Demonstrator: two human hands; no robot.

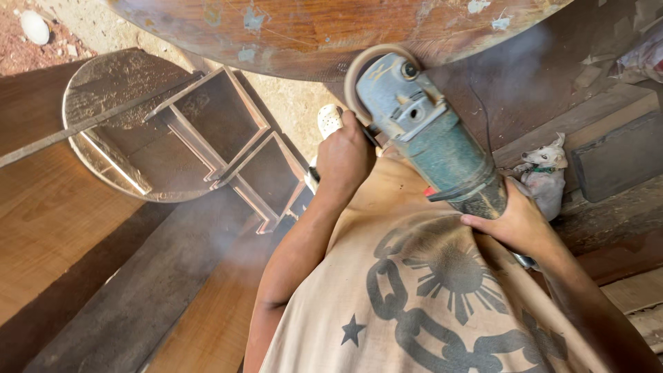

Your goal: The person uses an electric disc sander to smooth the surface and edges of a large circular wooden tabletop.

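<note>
With the left hand clenched on its side handle and the right hand wrapped round its body, the angle grinder meets the round wooden tabletop edge at twelve o'clock, still patchy with filler and seemingly unfinished.

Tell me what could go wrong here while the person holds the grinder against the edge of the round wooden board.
1. Both hands are bare: the left hand sits close to the disc of the grinder, so a slip could cut it.
2. Dust drifts around the wooden board; it may get breathed in.
3. A small dog lies nearby and could be hit by chips.
</note>
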